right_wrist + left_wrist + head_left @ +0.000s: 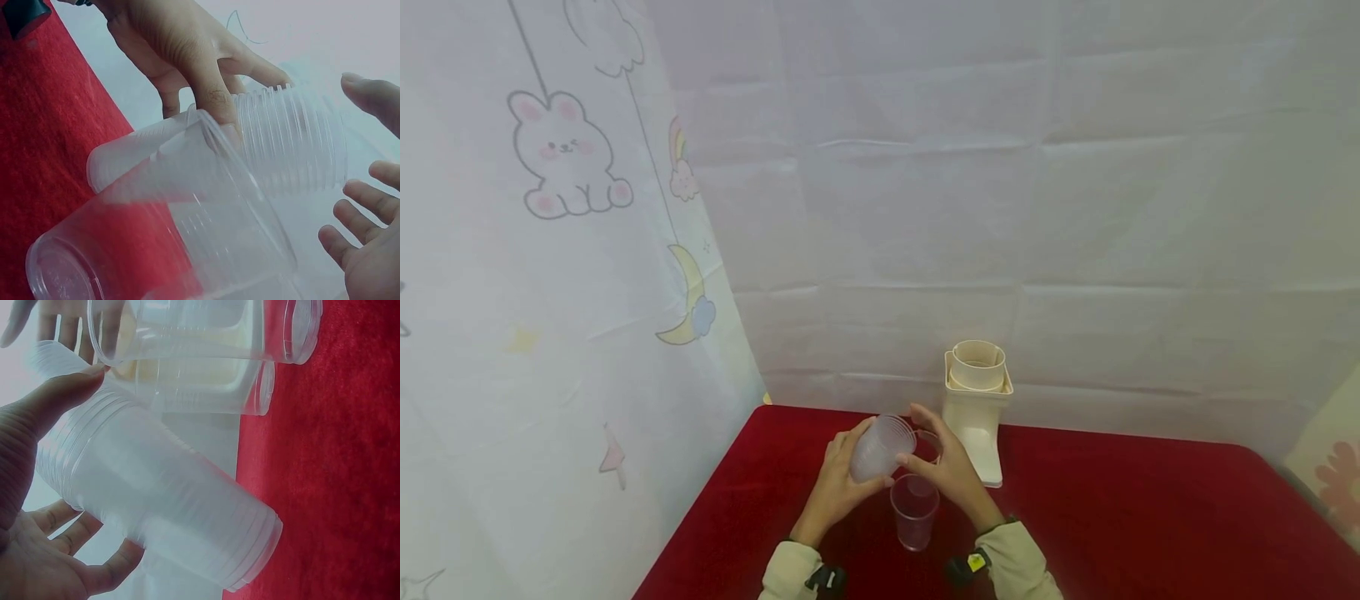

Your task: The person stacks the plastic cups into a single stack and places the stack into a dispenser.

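1. As I check the remote feed, the left hand [835, 490] has its fingers [119, 565] curled round a stack of clear cups [878, 454], thumb on one side, the rest on the other.
2. Right hand [953, 469]: fingers [369, 200] spread wide, thumb well apart from them, gripping nothing; I have it beside the stack's rims. Can't tell if the thumb tip touches.
3. Stack is tilted in the left hand, rims raised toward the right hand, bases lower. Rims sit close together; I can't count the cups.
4. Front cup [914, 515]: single, clear, upright on the worktop [1120, 508], mouth up, between the two forearms.
5. Rear cup [929, 450]: also clear, just behind the front one, partly hidden by the right hand in my head view.
6. Cream pipe fitting [976, 417]: stands behind the right hand, near the worktop's back edge, round collar on top.
7. Pale sleeves [1018, 560] on both arms, dark straps at the wrists; I see a yellow label [976, 562] on the right one.
8. Worktop is covered in red; pale creased cloth [910, 217] behind, cartoon bunny [568, 158] on the left side.
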A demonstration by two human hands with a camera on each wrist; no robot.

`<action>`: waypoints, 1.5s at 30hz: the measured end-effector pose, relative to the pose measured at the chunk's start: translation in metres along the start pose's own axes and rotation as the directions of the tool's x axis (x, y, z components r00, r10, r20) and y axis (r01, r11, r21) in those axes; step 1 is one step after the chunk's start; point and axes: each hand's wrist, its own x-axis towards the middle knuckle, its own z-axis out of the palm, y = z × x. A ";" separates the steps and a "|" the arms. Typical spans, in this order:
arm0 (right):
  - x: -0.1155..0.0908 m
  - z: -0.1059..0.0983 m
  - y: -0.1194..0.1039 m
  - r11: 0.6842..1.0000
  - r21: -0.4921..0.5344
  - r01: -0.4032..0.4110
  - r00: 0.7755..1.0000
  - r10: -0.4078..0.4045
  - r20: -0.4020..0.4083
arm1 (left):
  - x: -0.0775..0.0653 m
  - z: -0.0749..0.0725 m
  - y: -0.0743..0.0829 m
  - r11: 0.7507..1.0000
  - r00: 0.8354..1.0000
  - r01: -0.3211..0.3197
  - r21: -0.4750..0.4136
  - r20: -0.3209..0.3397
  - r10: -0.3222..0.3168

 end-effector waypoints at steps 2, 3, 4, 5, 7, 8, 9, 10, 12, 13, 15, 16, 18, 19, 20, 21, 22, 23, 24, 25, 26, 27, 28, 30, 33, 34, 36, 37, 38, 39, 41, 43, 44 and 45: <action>0.000 -0.002 0.000 1.000 0.006 -0.003 1.000 0.003 -0.001 | 0.001 0.001 0.000 1.000 1.000 0.003 -0.002 -0.003 -0.003; 0.000 -0.003 0.001 1.000 0.009 0.002 1.000 -0.002 -0.003 | 0.001 0.001 0.001 1.000 1.000 0.006 -0.006 -0.004 -0.006; 0.001 -0.003 0.001 1.000 0.009 0.008 1.000 -0.008 -0.006 | 0.002 0.001 0.001 1.000 1.000 0.009 -0.009 -0.004 -0.009; 0.001 -0.004 0.001 1.000 0.006 0.019 1.000 -0.019 -0.009 | 0.002 0.001 0.001 1.000 1.000 0.013 -0.014 -0.004 -0.013; 0.003 -0.006 0.003 0.999 0.007 0.038 0.999 -0.038 -0.016 | 0.003 0.002 0.002 1.000 1.000 0.019 -0.018 -0.005 -0.020; 0.003 -0.007 0.003 0.999 0.005 0.048 0.999 -0.047 -0.019 | 0.003 0.002 0.002 0.999 1.000 0.024 -0.021 -0.005 -0.024; 0.003 -0.008 0.004 0.999 0.004 0.053 0.998 -0.053 -0.023 | 0.003 0.002 0.002 0.999 1.000 0.027 -0.022 -0.005 -0.028; 0.003 -0.009 0.004 0.998 0.002 0.058 0.998 -0.058 -0.026 | 0.004 0.002 0.002 0.999 1.000 0.030 -0.023 -0.006 -0.030; 0.003 -0.011 0.005 0.999 0.000 0.054 0.998 -0.054 -0.028 | 0.004 0.003 0.003 0.999 0.999 0.032 -0.022 -0.007 -0.033; 0.003 -0.013 0.006 0.999 -0.003 0.051 0.998 -0.051 -0.028 | 0.005 0.003 0.002 0.999 0.999 0.035 -0.022 -0.008 -0.035; 0.003 -0.015 0.006 0.999 -0.006 0.043 0.999 -0.043 -0.027 | 0.006 0.004 0.002 0.999 0.999 0.039 -0.021 -0.011 -0.039; 0.003 -0.016 0.007 0.999 -0.009 0.037 0.999 -0.038 -0.027 | 0.007 0.004 0.002 0.999 0.999 0.041 -0.018 -0.012 -0.041; 0.003 -0.019 0.009 0.999 -0.014 0.035 0.999 -0.036 -0.027 | 0.008 0.005 0.001 0.999 0.999 0.045 -0.017 -0.014 -0.046; 0.002 -0.021 0.010 0.999 -0.021 0.034 0.999 -0.035 -0.025 | 0.008 0.006 0.001 0.999 0.999 0.047 -0.016 -0.015 -0.047; 0.002 -0.022 0.011 0.999 -0.025 0.040 0.999 -0.041 -0.023 | 0.009 0.006 0.001 0.999 0.999 0.045 -0.016 -0.018 -0.046; 0.002 -0.024 0.012 0.999 -0.032 0.044 0.999 -0.045 -0.021 | 0.010 0.006 0.001 0.999 0.999 0.044 -0.017 -0.021 -0.044; 0.002 -0.025 0.013 0.998 -0.038 0.045 0.999 -0.046 -0.020 | 0.010 0.007 0.001 0.999 0.999 0.044 -0.016 -0.024 -0.044; 0.002 -0.027 0.014 0.998 -0.043 0.048 0.999 -0.049 -0.020 | 0.011 0.007 0.001 0.999 0.999 0.043 -0.017 -0.027 -0.043; 0.003 -0.028 0.014 0.998 -0.046 0.049 0.999 -0.050 -0.018 | 0.012 0.008 0.001 0.999 0.999 0.042 -0.017 -0.030 -0.043; 0.003 -0.030 0.015 0.998 -0.047 0.043 0.999 -0.044 -0.015 | 0.012 0.008 0.000 0.999 0.999 0.042 -0.015 -0.034 -0.042; 0.003 -0.031 0.016 0.998 -0.043 0.044 0.999 -0.044 -0.014 | 0.013 0.008 0.000 0.999 0.998 0.043 -0.014 -0.038 -0.044; 0.003 -0.032 0.016 0.998 -0.040 0.037 0.999 -0.038 -0.013 | 0.014 0.009 0.001 0.999 0.998 0.046 -0.013 -0.040 -0.047; 0.003 -0.034 0.017 0.999 -0.036 0.034 0.999 -0.034 -0.011 | 0.014 0.009 0.001 0.999 0.998 0.050 -0.012 -0.040 -0.051; 0.002 -0.036 0.018 0.999 -0.033 0.024 1.000 -0.024 -0.007 | 0.014 0.010 0.001 0.998 0.998 0.057 -0.008 -0.040 -0.057; -0.001 -0.037 0.019 0.999 -0.036 0.009 1.000 -0.010 -0.007 | 0.013 0.011 0.000 0.998 0.997 0.063 -0.003 -0.037 -0.063; -0.001 -0.037 0.019 0.999 -0.037 0.005 1.000 -0.006 -0.008 | 0.013 0.011 0.000 0.998 0.997 0.064 -0.003 -0.035 -0.064; -0.002 -0.037 0.020 0.999 -0.038 0.001 1.000 -0.001 -0.012 | 0.013 0.011 0.000 0.998 0.997 0.064 -0.003 -0.035 -0.064; -0.003 -0.038 0.021 0.999 -0.037 0.001 1.000 -0.002 -0.014 | 0.013 0.011 -0.001 0.998 0.997 0.063 -0.003 -0.036 -0.063; -0.003 -0.038 0.021 0.999 -0.035 0.002 1.000 -0.002 -0.016 | 0.013 0.011 -0.001 0.998 0.997 0.063 -0.002 -0.037 -0.063; -0.003 -0.038 0.022 0.999 -0.034 0.002 1.000 -0.002 -0.019 | 0.013 0.011 0.000 0.998 0.997 0.064 -0.006 -0.038 -0.064; -0.003 -0.039 0.023 0.999 -0.033 0.007 1.000 -0.008 -0.023 | 0.013 0.011 0.000 0.998 0.997 0.063 -0.005 -0.039 -0.063; -0.004 -0.040 0.023 0.999 -0.030 0.013 1.000 -0.014 -0.027 | 0.014 0.011 0.000 0.998 0.997 0.064 -0.005 -0.039 -0.064; -0.005 -0.040 0.023 0.999 -0.030 0.016 0.999 -0.016 -0.028 | 0.014 0.011 0.000 0.998 0.997 0.063 -0.005 -0.038 -0.063; -0.005 -0.040 0.023 0.999 -0.027 0.018 0.999 -0.019 -0.029 | 0.014 0.011 0.000 0.998 0.997 0.063 -0.004 -0.039 -0.063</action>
